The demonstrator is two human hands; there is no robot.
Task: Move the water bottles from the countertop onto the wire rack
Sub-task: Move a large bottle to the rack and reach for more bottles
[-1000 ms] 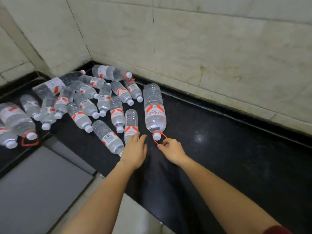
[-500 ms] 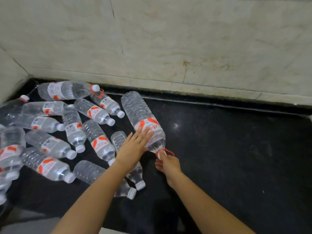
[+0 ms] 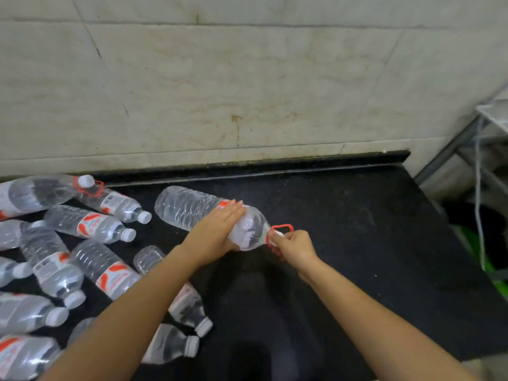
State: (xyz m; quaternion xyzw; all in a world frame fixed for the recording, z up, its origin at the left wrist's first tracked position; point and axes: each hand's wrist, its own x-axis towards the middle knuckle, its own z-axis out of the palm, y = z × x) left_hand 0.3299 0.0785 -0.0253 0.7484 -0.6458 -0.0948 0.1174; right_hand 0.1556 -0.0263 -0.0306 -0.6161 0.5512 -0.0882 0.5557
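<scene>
A large clear water bottle (image 3: 187,207) with a red carry handle (image 3: 280,229) lies on its side on the black countertop (image 3: 343,243), cap to the right. My left hand (image 3: 217,232) wraps over its shoulder. My right hand (image 3: 294,246) pinches the white cap and red handle. Several smaller bottles with red-and-white labels (image 3: 90,224) lie scattered at the left, some under my left forearm. The wire rack (image 3: 489,125) shows at the right edge, beyond the counter's end.
A beige tiled wall (image 3: 247,78) runs along the back of the counter. Another large bottle with a red handle (image 3: 35,192) lies at the far left. Something green (image 3: 494,270) sits low beside the rack.
The view has swung right, bringing the rack into sight. The large bottle has turned so its cap points right, and my left hand has closed over its shoulder.
</scene>
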